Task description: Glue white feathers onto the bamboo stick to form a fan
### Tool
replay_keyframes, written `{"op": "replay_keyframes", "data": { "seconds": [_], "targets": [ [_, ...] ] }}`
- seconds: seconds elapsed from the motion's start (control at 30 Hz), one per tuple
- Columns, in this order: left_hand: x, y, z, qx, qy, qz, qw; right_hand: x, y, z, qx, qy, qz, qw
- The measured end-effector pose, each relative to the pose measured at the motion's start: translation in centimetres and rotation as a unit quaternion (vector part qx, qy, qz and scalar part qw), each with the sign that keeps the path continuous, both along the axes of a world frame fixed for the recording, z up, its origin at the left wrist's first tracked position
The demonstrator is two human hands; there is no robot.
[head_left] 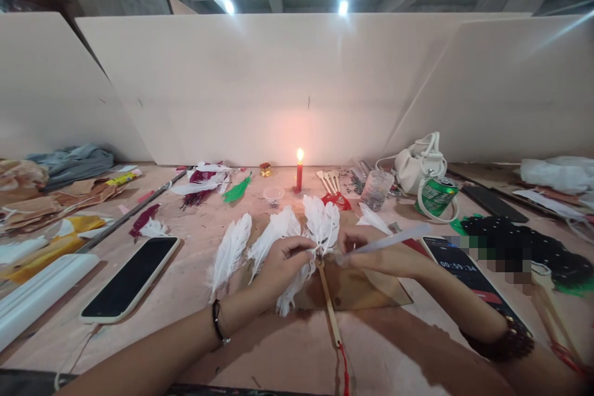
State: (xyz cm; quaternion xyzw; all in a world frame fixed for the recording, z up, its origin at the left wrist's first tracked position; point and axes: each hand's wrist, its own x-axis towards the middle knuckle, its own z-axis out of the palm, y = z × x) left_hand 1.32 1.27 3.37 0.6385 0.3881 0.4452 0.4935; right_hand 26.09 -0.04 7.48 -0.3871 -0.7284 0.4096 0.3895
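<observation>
A fan of white feathers (322, 223) stands at the top of a slim wooden handle (330, 306). From the handle's lower end hangs a red tassel cord (344, 368). My left hand (288, 263) is closed at the base of the feathers, thumb and finger pinching there. On the other side, my right hand (374, 252) grips a translucent whitish stick (394, 237), its near end close to where feathers and handle meet. Loose white feathers (231, 250) lie to the left, with another (278, 229) beside my left hand. Under the work is a brown board (380, 294).
A lit red candle (299, 177) stands behind my hands. Wooden handles with red cords (330, 182), a plastic cup (375, 190), a green can (436, 196) and a white bag (413, 164) are behind right. Phones lie left (132, 278) and right (477, 278).
</observation>
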Motion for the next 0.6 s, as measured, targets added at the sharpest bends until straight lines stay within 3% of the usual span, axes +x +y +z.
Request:
{"op": "replay_keyframes", "data": {
  "seconds": [0.1,0.17,0.27,0.37,0.5,0.6],
  "targets": [
    [-0.3,0.5,0.3,0.004,-0.027,0.034,0.999,-0.2,-1.0,1.0,-0.107,0.029,0.117,0.987],
    [-0.5,0.8,0.6,-0.010,-0.030,0.021,0.999,-0.4,-1.3,1.5,-0.150,0.101,0.131,0.975],
    [-0.8,1.0,1.1,-0.083,-0.067,-0.016,0.994,-0.4,-1.0,1.9,-0.117,0.206,0.049,0.970],
    [-0.8,1.1,1.7,-0.140,-0.087,-0.059,0.985,0.0,-0.2,1.7,-0.060,0.241,-0.052,0.967],
    [-0.9,1.0,2.4,-0.110,-0.059,-0.073,0.989,0.2,0.6,0.6,0.028,0.159,-0.137,0.977],
    [-1.0,0.9,2.3,-0.086,-0.038,-0.060,0.994,-0.5,0.7,0.0,0.099,0.063,-0.132,0.984]
  ]
}}
